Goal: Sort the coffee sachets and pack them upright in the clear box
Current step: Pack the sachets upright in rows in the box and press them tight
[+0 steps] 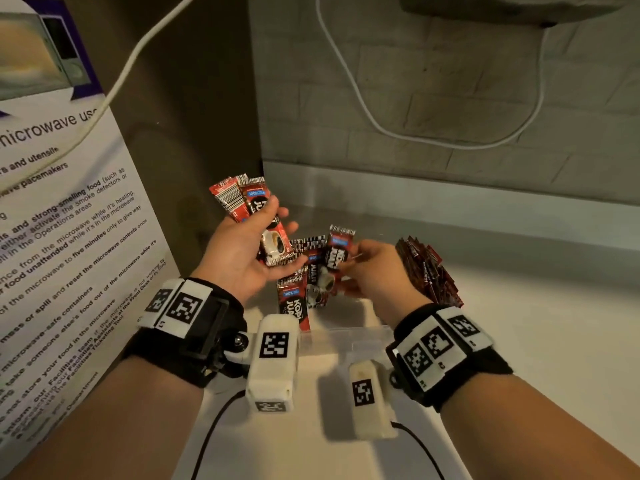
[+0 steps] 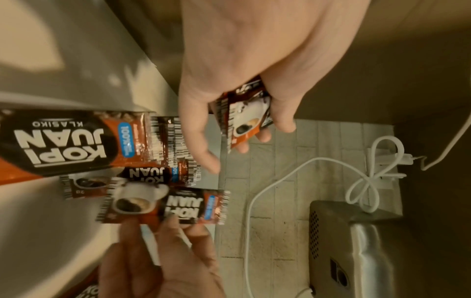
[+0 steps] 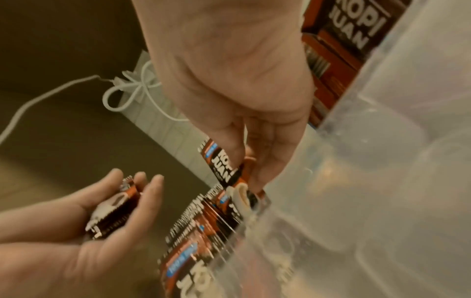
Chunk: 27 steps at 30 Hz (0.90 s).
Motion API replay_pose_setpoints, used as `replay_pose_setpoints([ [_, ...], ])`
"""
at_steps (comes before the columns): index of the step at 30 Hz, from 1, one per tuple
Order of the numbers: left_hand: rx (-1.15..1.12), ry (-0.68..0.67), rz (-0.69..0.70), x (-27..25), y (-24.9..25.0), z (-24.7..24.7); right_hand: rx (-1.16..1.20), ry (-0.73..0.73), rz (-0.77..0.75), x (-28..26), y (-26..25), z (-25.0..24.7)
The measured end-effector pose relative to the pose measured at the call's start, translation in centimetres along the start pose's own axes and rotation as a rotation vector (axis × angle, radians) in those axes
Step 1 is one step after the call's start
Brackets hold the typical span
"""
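A pale bench runs into a corner below a grey tiled wall, with a microwave notice on the left and a white cable looping down the wall.

Head view: the left hand, palm up and fingers curled, holds a small bundle of sachets whose long axis runs away and to the left. The right hand pinches a single sachet upright, blue-tagged end on top. The clear box sits just near of both hands, with sachets standing in its left end. A dark stack of sachets lies right of the right hand.

Left wrist view: the left hand's fingers curl round the bundle, cup picture facing the camera; the single sachet sits just beside, its long axis pointing towards it.

Right wrist view: thumb and fingers of the right hand clamp the sachet's lower part, directly over the standing row. The right hand looks nearer the box; the sachet would only need lowering lengthwise.
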<state>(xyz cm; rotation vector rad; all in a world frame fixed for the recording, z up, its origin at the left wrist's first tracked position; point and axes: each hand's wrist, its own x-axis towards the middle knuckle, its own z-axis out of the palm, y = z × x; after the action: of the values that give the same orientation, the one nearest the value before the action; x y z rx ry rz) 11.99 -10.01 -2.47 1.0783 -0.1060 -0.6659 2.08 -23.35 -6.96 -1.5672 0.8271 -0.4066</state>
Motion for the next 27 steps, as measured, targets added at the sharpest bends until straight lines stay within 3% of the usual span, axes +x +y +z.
replay_pose_setpoints([
  [6,0.029,0.026,0.005,-0.1,0.1,-0.1,-0.167,-0.092,0.076,1.1,1.2,1.5],
  [15,0.013,0.042,-0.019,-0.1,-0.1,0.0,-0.344,0.093,-0.019,2.2,2.2,2.6],
  [27,-0.142,0.017,-0.063,0.3,-0.1,-0.4,-0.444,0.107,-0.07,1.9,2.2,3.0],
])
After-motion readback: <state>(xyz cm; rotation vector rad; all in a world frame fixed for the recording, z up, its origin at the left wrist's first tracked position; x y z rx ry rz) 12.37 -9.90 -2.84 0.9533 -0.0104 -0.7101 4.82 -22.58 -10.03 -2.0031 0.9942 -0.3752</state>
